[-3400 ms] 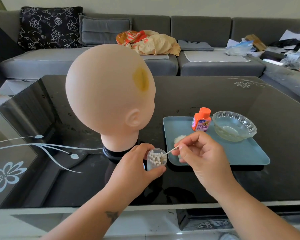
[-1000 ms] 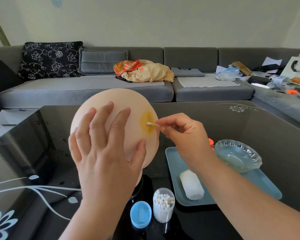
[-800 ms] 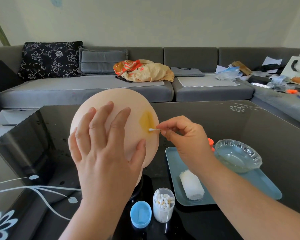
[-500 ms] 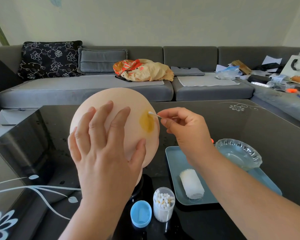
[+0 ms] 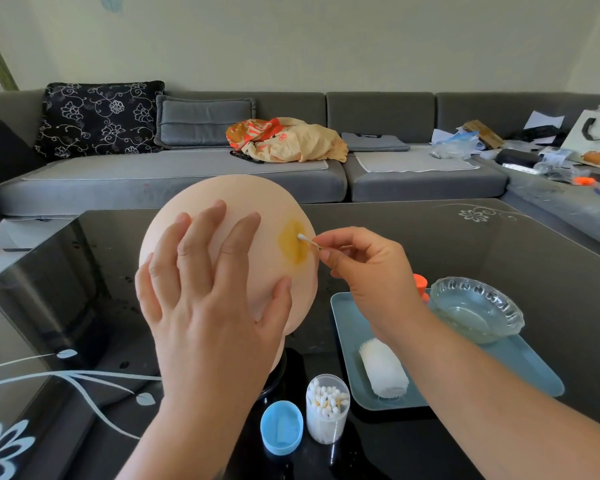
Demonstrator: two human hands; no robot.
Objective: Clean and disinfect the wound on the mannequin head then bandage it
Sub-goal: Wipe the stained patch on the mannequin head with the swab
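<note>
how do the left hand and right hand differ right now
The left hand lies flat with fingers spread on the mannequin head; the right hand touches it only through a cotton swab. The left hand holds nothing; the right hand pinches the swab's stick, its tip on the yellow wound. The left hand sits on the head's near side; the right hand reaches in from the right. Both are bare.

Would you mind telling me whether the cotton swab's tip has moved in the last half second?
Yes: the cotton swab tip moved down from the stain's upper edge onto the yellow stain.
</note>
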